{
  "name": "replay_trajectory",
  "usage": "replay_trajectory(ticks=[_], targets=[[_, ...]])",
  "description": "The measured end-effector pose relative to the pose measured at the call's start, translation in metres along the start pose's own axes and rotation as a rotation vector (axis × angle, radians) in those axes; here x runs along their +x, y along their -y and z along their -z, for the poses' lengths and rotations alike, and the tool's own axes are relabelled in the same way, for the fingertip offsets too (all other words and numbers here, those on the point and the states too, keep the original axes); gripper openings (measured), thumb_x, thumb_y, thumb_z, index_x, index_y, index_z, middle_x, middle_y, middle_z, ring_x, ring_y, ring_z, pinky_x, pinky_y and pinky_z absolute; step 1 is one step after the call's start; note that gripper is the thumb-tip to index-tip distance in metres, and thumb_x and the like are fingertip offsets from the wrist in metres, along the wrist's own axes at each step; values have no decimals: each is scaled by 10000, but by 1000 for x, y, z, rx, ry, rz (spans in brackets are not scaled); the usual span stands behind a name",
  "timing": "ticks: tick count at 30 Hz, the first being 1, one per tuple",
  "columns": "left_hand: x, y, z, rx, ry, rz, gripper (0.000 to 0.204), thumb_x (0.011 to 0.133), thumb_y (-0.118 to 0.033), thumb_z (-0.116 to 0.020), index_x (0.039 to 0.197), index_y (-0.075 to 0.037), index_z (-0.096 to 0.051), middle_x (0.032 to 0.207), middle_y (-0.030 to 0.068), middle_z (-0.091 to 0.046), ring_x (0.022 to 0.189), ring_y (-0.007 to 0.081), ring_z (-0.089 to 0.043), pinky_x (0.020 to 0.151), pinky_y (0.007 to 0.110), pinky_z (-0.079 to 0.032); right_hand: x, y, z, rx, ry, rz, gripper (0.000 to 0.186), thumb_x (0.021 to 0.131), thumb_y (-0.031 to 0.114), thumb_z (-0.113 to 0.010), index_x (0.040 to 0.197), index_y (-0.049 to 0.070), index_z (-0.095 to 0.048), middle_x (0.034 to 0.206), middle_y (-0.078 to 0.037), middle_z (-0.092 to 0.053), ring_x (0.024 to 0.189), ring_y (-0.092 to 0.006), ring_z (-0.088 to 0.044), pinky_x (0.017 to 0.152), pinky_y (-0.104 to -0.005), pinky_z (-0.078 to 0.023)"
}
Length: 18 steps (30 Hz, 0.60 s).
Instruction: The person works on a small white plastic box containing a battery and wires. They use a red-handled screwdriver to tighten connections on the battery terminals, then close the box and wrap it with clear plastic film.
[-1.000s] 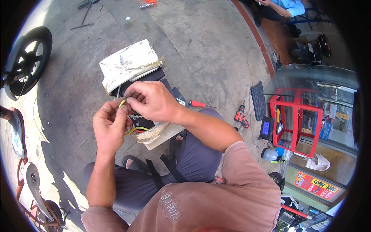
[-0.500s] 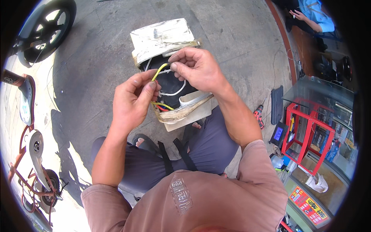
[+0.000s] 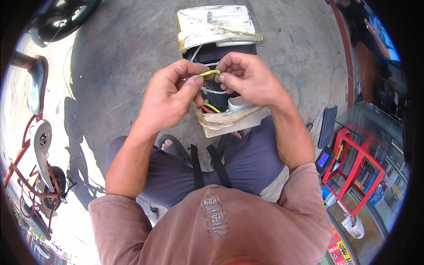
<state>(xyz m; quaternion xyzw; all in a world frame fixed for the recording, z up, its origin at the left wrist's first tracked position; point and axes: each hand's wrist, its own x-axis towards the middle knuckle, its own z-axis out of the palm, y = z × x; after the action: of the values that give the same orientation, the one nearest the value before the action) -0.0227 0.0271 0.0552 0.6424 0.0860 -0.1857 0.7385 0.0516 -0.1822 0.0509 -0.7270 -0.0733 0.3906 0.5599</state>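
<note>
My left hand [image 3: 179, 90] pinches a yellow wire [image 3: 208, 73] between thumb and fingers. My right hand [image 3: 243, 77] grips the wire's right end, where it bends, with thumb and forefinger. Both are just above an opened cream plastic housing [image 3: 229, 118] with dirty tape along its rims. Inside it are a black block [image 3: 223, 53], white cables [image 3: 214, 92] and red and yellow wires [image 3: 207, 110], partly hidden by my hands. The housing's white upper section [image 3: 214, 20] lies folded back at the far side, and the near end sits between my knees.
Wheeled frames [image 3: 44, 140] stand at left, a black wheel [image 3: 62, 20] upper left. At right are a red metal rack [image 3: 353, 172], a glass case [image 3: 366, 119], a small display unit [image 3: 324, 159] and a black mat [image 3: 327, 128]. A person [image 3: 375, 35] in blue is at upper right.
The view has swung, so the housing sits higher and further right in it. My right hand has moved from above my left hand to beside it, still on the yellow wire.
</note>
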Motion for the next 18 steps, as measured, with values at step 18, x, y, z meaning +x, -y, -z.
replay_trajectory(ticks=[18], targets=[[8, 10, 6, -29, -30, 48, 231, 1015, -93, -571, 1194, 37, -638, 916, 64, -738, 616, 44, -606, 493, 178, -462, -2, 0, 3, -262, 119, 89, 94, 943, -28, -578, 1026, -11, -617, 864, 10, -638, 745, -29, -575, 632, -215, -478]])
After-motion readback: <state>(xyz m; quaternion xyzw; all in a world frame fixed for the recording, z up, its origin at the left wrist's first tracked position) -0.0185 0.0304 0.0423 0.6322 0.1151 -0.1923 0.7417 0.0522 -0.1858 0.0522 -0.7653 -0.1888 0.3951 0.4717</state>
